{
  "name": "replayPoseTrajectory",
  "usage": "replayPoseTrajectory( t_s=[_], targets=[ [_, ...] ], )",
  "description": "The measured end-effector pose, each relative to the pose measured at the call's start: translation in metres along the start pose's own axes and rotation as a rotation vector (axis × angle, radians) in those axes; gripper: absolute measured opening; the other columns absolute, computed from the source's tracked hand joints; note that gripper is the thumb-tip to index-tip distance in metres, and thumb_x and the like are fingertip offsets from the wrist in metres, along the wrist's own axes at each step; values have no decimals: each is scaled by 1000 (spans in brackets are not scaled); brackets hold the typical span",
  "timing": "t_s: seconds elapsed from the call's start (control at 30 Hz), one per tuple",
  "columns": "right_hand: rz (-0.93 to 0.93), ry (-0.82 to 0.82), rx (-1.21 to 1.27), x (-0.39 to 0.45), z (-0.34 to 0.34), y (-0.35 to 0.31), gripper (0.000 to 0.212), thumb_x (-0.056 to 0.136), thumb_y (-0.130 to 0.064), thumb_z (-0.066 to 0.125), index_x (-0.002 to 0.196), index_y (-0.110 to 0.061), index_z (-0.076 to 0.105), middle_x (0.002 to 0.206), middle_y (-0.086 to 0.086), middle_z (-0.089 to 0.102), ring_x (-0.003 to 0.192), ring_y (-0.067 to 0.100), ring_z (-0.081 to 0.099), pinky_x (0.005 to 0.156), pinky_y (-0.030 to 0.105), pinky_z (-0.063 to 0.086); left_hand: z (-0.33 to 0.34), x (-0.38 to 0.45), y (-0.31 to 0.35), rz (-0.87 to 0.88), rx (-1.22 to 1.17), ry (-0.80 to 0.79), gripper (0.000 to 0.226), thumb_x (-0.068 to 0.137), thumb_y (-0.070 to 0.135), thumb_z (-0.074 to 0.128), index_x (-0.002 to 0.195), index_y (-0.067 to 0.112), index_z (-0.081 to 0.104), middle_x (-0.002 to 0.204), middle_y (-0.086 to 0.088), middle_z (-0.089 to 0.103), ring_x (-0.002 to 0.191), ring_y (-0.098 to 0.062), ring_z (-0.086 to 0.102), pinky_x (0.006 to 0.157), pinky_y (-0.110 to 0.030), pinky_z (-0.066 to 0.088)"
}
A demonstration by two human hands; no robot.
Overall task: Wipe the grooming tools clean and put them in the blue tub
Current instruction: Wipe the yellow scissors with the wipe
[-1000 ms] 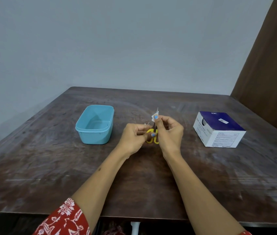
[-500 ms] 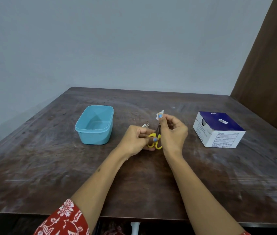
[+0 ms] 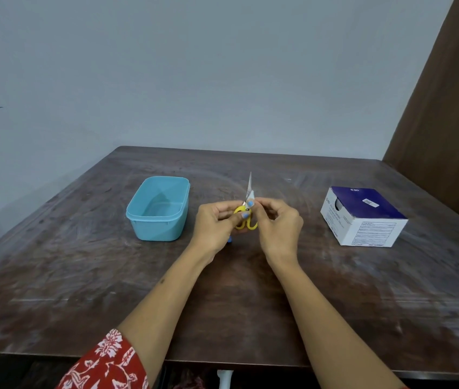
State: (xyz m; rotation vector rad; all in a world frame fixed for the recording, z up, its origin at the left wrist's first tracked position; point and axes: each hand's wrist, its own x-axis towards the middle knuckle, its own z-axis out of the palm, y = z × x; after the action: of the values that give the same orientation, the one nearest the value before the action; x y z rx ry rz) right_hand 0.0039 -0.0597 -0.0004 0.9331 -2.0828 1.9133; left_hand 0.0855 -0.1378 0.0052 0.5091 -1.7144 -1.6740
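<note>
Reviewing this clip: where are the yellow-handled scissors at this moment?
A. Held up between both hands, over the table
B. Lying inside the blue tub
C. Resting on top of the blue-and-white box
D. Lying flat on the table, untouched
A: the left hand grips the yellow handles of the scissors while the right hand pinches a small white wipe at the blades; the blue tub holds no tool.

light: soft, even, dimmish | glare: pale sheen on desk (image 3: 335, 290) | shadows: faint | edges: wide-angle bowing | blur: slight at fingers (image 3: 246, 216)
</note>
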Motion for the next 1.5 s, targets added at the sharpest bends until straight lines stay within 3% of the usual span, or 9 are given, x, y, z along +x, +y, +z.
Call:
replayPoseTrajectory(
  t_s=[0.23, 0.4, 0.53, 0.67, 0.87, 1.1, 1.27, 1.37, 1.5],
  targets=[
    [-37, -21, -124, 2, -1, 6, 12, 83, -18, 69, 92, -12, 74, 83, 2, 72, 73, 8, 63, 64, 5, 42, -1, 2, -1, -23, -65, -8, 24, 89, 3, 57, 110, 11, 65, 91, -3, 71, 82, -11, 69, 71, -24, 58],
    [-207, -12, -312, -1, -1, 6, 14, 83, -15, 67, 96, -16, 74, 90, 1, 68, 87, 18, 56, 76, 33, 45, 0, 1, 0, -117, -126, -23, 25, 91, 4, 52, 113, 8, 65, 102, -11, 69, 89, -16, 67, 75, -29, 59],
    [-166, -20, -335, 0, -1, 7, 16, 85, -20, 66, 100, -22, 73, 91, 0, 68, 88, 19, 55, 79, 42, 46, -2, 2, 3, -149, -267, 20, 26, 91, 2, 52, 114, 2, 63, 103, -15, 69, 93, -24, 67, 73, -31, 59],
    [-116, -30, -392, 0, 0, 9, 17, 86, -21, 65, 101, -25, 72, 95, -1, 68, 92, 20, 55, 83, 38, 41, -3, 2, 6, -165, -350, 21, 21, 92, 0, 49, 105, 8, 65, 102, -16, 69, 97, -28, 66, 76, -32, 58],
    [-270, 85, -407, -3, 1, 5, 28, 78, -6, 70, 98, -27, 73, 87, -6, 71, 84, 18, 56, 76, 27, 22, -2, 5, 8, -226, -392, -33, 26, 93, -3, 43, 110, 2, 62, 105, -20, 68, 97, -29, 67, 82, -37, 57],
    [-116, 44, -350, -3, 0, 1, 22, 82, -13, 68, 98, -27, 73, 79, -4, 71, 80, 18, 60, 82, 46, 46, -5, 4, 5, -164, -388, -48, 21, 91, 3, 50, 106, -4, 64, 101, -20, 70, 96, -30, 68, 80, -33, 58],
    [-232, 82, -210, -3, -2, 3, 24, 79, 0, 67, 97, -15, 74, 88, -1, 73, 80, 13, 66, 75, 30, 54, -6, 5, 6, -176, -435, -64, 23, 92, 4, 50, 108, -4, 63, 105, -21, 68, 96, -28, 68, 79, -31, 58],
    [-86, 12, -89, -2, -1, 2, 24, 82, 1, 65, 98, -14, 73, 85, -10, 70, 75, -1, 64, 73, 9, 50, -6, 6, 7, -153, -464, -44, 24, 92, 4, 50, 111, -6, 61, 106, -21, 68, 96, -28, 68, 77, -30, 58],
    [47, -29, -41, -1, 0, 3, 17, 80, -2, 69, 94, -12, 73, 76, -11, 66, 68, -11, 61, 65, 1, 45, -6, 5, 6, -155, -450, -13, 26, 91, 4, 50, 113, -6, 60, 109, -22, 66, 101, -31, 66, 81, -32, 57]
  ],
)
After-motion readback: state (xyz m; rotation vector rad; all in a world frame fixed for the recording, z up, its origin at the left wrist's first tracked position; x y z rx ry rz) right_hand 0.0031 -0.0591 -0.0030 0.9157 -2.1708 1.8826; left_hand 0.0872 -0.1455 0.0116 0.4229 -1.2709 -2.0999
